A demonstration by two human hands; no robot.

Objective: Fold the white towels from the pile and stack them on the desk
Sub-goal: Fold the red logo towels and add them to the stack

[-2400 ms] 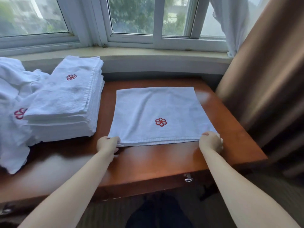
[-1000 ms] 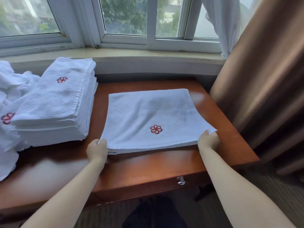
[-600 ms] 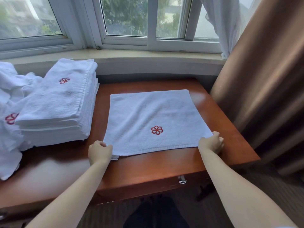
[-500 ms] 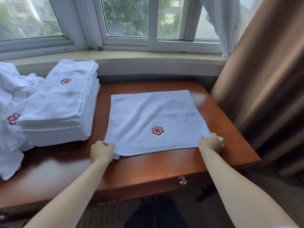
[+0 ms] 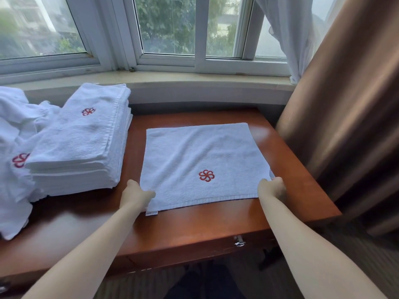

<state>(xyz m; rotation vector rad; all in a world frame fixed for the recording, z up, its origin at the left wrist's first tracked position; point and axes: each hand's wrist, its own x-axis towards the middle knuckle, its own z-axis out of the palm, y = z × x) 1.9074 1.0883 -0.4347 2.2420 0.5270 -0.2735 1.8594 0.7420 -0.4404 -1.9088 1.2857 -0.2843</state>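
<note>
The wooden desk (image 5: 194,229) carries everything: on its left side sits the loose pile of unfolded towels (image 5: 13,147), just right of that the stack of folded towels (image 5: 86,143), and right of the stack lies the white towel (image 5: 200,160) I am working on, spread flat with its red flower logo (image 5: 206,175) facing up. My left hand (image 5: 136,196) pinches the towel's near left corner, fingers curled on the cloth, and my right hand (image 5: 272,188) grips its near right corner likewise. A small label (image 5: 151,212) pokes out from the near edge beside my left hand.
</note>
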